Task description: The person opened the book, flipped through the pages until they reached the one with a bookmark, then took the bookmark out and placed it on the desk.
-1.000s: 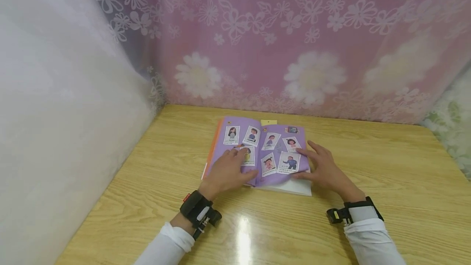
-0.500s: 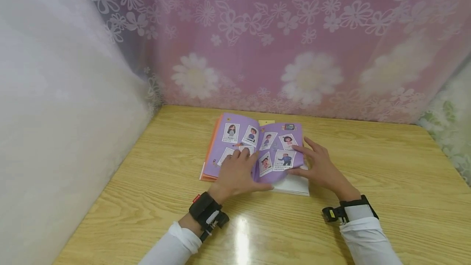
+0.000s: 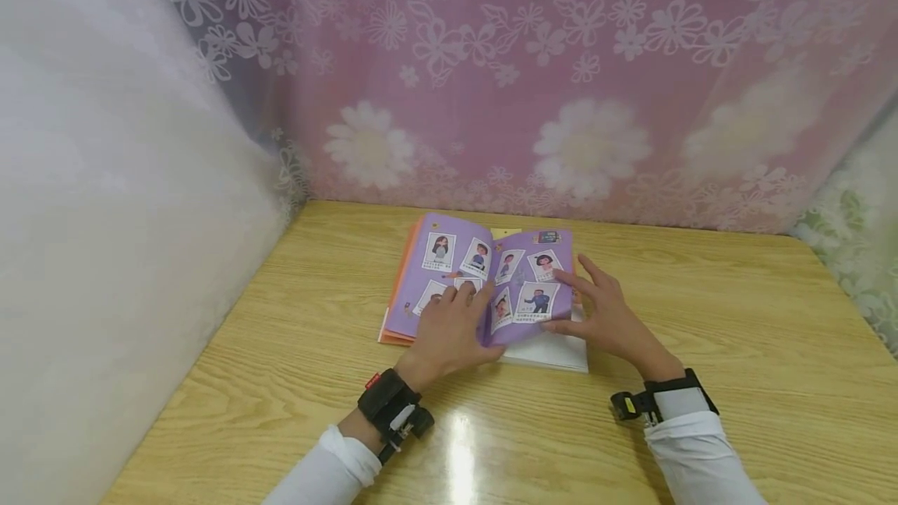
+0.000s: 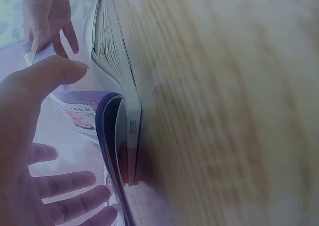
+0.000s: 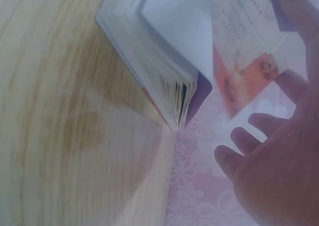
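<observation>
An open book (image 3: 436, 298) with purple pages and framed cartoon portraits lies on the wooden table in the head view. My left hand (image 3: 445, 341) rests over its left page beside the fold, fingers loosely extended and thumb spread. At the right, my right hand (image 3: 613, 322) pinches the purple right-hand page (image 3: 536, 318) between thumb and forefinger. That page bows up off the white pages (image 3: 547, 353) below it. In the left wrist view the thick page block (image 4: 107, 42) shows edge-on, with curled leaves (image 4: 109, 121) near my left fingers.
A yellow tab (image 3: 507, 233) sticks out behind the book's top edge. A pink floral curtain (image 3: 491, 115) hangs along the table's back edge, and a white sheet (image 3: 140, 217) covers the left side. Black straps with cameras (image 3: 393, 407) sit on both wrists.
My left hand has slid right toward the fold, uncovering the lower left page. My right hand has moved slightly left with the page, which now bends up more.
</observation>
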Action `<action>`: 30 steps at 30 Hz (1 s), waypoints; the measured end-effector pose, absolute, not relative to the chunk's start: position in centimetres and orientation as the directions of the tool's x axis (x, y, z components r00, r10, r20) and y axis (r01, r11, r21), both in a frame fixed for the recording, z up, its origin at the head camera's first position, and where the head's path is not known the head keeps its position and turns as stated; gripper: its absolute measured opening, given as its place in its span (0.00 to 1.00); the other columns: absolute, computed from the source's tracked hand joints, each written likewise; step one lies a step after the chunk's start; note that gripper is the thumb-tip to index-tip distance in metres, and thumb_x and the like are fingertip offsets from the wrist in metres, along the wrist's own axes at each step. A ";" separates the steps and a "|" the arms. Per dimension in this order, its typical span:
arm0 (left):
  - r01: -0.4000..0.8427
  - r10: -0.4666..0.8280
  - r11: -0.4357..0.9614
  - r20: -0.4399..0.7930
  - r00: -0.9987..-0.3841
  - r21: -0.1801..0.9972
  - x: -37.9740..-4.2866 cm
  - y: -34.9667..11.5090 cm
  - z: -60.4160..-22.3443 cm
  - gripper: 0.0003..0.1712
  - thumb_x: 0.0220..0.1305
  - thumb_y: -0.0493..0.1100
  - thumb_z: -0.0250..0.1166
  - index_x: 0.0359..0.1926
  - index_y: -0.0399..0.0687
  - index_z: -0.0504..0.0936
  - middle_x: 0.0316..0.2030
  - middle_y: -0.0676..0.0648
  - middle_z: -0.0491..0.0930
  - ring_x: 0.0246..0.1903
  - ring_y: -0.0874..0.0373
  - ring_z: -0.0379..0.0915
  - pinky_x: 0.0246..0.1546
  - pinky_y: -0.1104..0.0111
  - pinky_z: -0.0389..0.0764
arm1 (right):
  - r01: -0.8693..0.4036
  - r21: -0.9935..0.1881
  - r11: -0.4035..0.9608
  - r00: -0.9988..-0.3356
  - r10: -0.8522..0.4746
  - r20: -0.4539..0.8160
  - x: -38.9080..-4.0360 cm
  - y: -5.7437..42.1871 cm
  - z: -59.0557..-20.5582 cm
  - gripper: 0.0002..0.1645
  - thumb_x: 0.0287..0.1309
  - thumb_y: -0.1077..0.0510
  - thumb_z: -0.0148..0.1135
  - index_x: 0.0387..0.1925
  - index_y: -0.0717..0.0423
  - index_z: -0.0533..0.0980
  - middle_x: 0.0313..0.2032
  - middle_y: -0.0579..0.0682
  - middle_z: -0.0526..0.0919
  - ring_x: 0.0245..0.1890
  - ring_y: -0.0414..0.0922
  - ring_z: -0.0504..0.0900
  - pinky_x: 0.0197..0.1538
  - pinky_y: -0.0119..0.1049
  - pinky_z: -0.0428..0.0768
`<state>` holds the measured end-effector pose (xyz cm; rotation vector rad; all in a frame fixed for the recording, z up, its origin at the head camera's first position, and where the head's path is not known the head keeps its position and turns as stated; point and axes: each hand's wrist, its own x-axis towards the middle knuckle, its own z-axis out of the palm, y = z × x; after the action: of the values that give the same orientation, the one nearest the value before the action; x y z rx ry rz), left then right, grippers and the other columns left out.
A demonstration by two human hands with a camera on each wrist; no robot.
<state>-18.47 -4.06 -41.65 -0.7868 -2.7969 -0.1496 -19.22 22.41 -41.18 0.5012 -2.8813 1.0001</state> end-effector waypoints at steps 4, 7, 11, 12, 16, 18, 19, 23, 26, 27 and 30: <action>0.518 0.479 0.851 0.269 -0.836 0.093 -18.4 -4.5 -41.7 0.57 0.42 0.72 0.57 0.70 0.58 0.45 0.53 0.48 0.69 0.44 0.52 0.68 0.37 0.60 0.74 | -0.334 -0.589 0.736 -0.941 -0.301 0.157 -19.3 22.6 -41.3 0.58 0.33 0.34 0.68 0.67 0.42 0.55 0.70 0.62 0.38 0.64 0.69 0.40 0.55 0.71 0.48; 0.517 0.465 0.846 0.295 -0.834 0.128 -18.4 -4.7 -41.9 0.59 0.42 0.71 0.58 0.71 0.57 0.40 0.54 0.48 0.70 0.43 0.52 0.69 0.35 0.62 0.74 | -0.344 -0.582 0.737 -0.937 -0.313 0.157 -19.2 22.8 -41.4 0.63 0.31 0.33 0.69 0.69 0.37 0.48 0.70 0.59 0.35 0.65 0.68 0.38 0.55 0.72 0.48; 0.521 0.450 0.837 0.332 -0.829 0.165 -18.4 -5.0 -42.2 0.61 0.42 0.69 0.58 0.71 0.55 0.37 0.52 0.49 0.71 0.40 0.54 0.70 0.33 0.63 0.74 | -0.358 -0.579 0.733 -0.930 -0.334 0.152 -19.1 22.9 -41.5 0.69 0.29 0.33 0.70 0.70 0.35 0.41 0.71 0.57 0.34 0.66 0.66 0.37 0.54 0.73 0.49; 0.524 0.448 0.833 0.338 -0.828 0.178 -18.4 -5.1 -42.2 0.61 0.42 0.69 0.59 0.71 0.55 0.37 0.52 0.48 0.71 0.40 0.54 0.70 0.33 0.64 0.74 | -0.364 -0.579 0.729 -0.927 -0.340 0.155 -19.1 22.9 -41.5 0.69 0.28 0.33 0.70 0.70 0.36 0.40 0.71 0.58 0.34 0.66 0.65 0.37 0.54 0.73 0.49; 0.533 0.442 0.812 0.344 -0.828 0.238 -18.4 -5.7 -42.2 0.61 0.43 0.62 0.59 0.70 0.54 0.33 0.52 0.47 0.71 0.38 0.55 0.71 0.33 0.64 0.74 | -0.376 -0.592 0.712 -0.921 -0.357 0.156 -19.0 22.9 -41.5 0.70 0.30 0.35 0.71 0.70 0.38 0.38 0.70 0.59 0.33 0.66 0.65 0.36 0.54 0.72 0.47; 0.528 0.433 0.801 0.335 -0.837 0.282 -18.3 -5.9 -42.1 0.61 0.43 0.58 0.60 0.70 0.53 0.30 0.56 0.44 0.68 0.39 0.53 0.71 0.32 0.65 0.75 | -0.369 -0.601 0.709 -0.923 -0.355 0.148 -18.9 22.9 -41.5 0.70 0.31 0.36 0.71 0.70 0.38 0.38 0.70 0.60 0.33 0.66 0.65 0.36 0.54 0.72 0.46; 0.522 0.425 0.795 0.330 -0.843 0.309 -18.3 -6.0 -42.1 0.62 0.43 0.56 0.61 0.70 0.53 0.29 0.58 0.44 0.65 0.38 0.53 0.71 0.30 0.66 0.74 | -0.363 -0.604 0.710 -0.925 -0.352 0.142 -18.9 22.9 -41.5 0.70 0.31 0.35 0.71 0.70 0.38 0.37 0.70 0.59 0.32 0.66 0.64 0.35 0.54 0.72 0.46; 0.497 0.384 0.752 0.326 -0.864 0.433 -18.2 -6.3 -42.0 0.66 0.41 0.50 0.65 0.69 0.57 0.25 0.66 0.40 0.52 0.31 0.53 0.70 0.20 0.71 0.70 | -0.348 -0.608 0.714 -0.930 -0.347 0.124 -18.8 23.0 -41.8 0.70 0.31 0.34 0.70 0.70 0.39 0.38 0.70 0.56 0.31 0.66 0.64 0.34 0.54 0.72 0.46; 0.489 0.353 0.722 0.348 -0.869 0.490 -18.2 -6.5 -42.1 0.68 0.40 0.47 0.67 0.68 0.59 0.23 0.68 0.42 0.44 0.25 0.55 0.66 0.16 0.73 0.66 | -0.350 -0.606 0.714 -0.928 -0.350 0.124 -18.8 23.1 -42.0 0.69 0.31 0.34 0.70 0.70 0.41 0.39 0.70 0.57 0.31 0.66 0.65 0.35 0.54 0.73 0.46; 0.487 0.340 0.715 0.359 -0.869 0.501 -18.3 -6.6 -42.1 0.68 0.40 0.46 0.67 0.68 0.59 0.23 0.69 0.43 0.42 0.25 0.56 0.65 0.15 0.73 0.66 | -0.352 -0.606 0.714 -0.928 -0.352 0.124 -18.8 23.1 -42.2 0.69 0.32 0.34 0.70 0.70 0.41 0.39 0.70 0.57 0.31 0.66 0.65 0.35 0.54 0.73 0.46; 0.480 0.312 0.717 0.383 -0.870 0.506 -18.3 -7.0 -42.2 0.67 0.41 0.43 0.67 0.68 0.58 0.24 0.70 0.46 0.36 0.25 0.55 0.65 0.15 0.73 0.65 | -0.349 -0.603 0.717 -0.929 -0.351 0.121 -18.8 23.2 -42.5 0.68 0.32 0.35 0.70 0.70 0.42 0.40 0.70 0.59 0.32 0.66 0.65 0.36 0.54 0.73 0.45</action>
<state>-18.30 -7.01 -42.16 -0.6251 -2.6532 -0.8925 -18.81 23.16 -42.49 0.5934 -2.9131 1.0220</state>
